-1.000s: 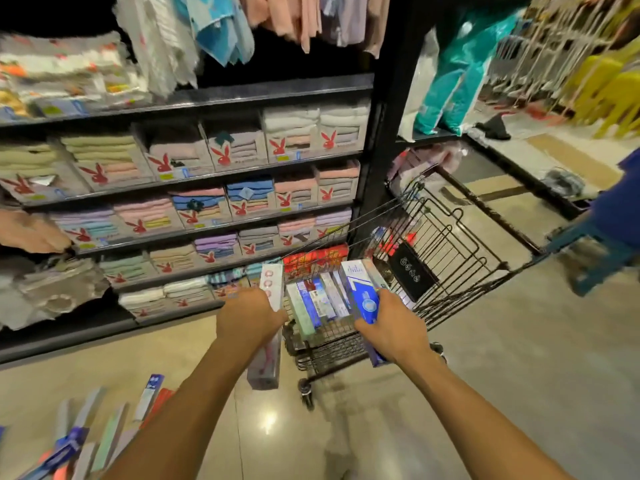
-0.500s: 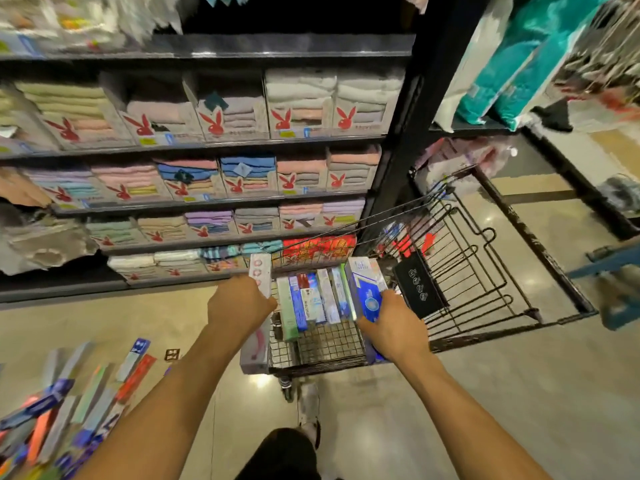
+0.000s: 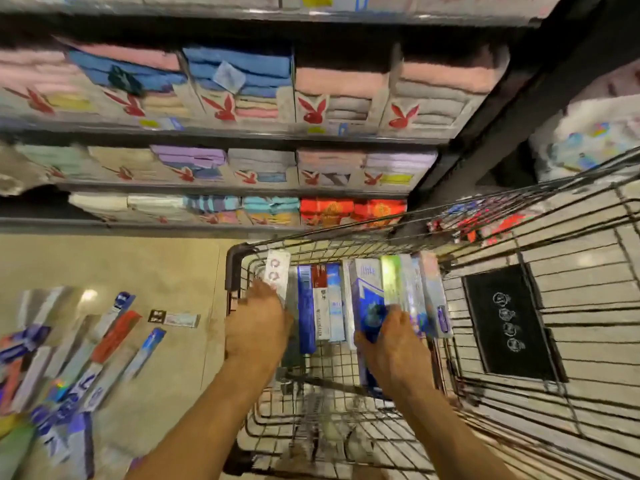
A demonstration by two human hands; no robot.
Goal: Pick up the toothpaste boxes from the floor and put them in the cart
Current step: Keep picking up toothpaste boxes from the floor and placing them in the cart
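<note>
Two toothpaste boxes are in hand over the end of the wire cart (image 3: 232,271). The left hand (image 3: 256,329) grips a white box (image 3: 277,273) printed with red rings. Its fingers are wrapped about the lower part, so only the top end shows past the knuckles, just inside the cart's corner. The right hand (image 3: 391,344) is closed round a blue box (image 3: 367,299), whose lower end runs on beneath the wrist. Between the two grips a row of boxes (image 3: 322,303) stands packed side by side in the basket. Just outside the right grip are a green box (image 3: 393,280) and a pale holographic box (image 3: 431,296), close against each other.

This looks like the placing step, with one box going in at each end of the row. The next move calls for lowering each until it bears on the mesh, letting go, and then turning left. The loose boxes on the floor (image 3: 104,341) lie there, well apart from the left grip and outside the cart. Many remain, so the task seems far from done.

Both forearms reach forward and down from the bottom edge, roughly side by side, with the backs of the hands toward the camera. Beyond the grips are shelves of towel packs (image 3: 311,98). Right of the right grip a black placard (image 3: 509,323) hangs on the cart's wall.
</note>
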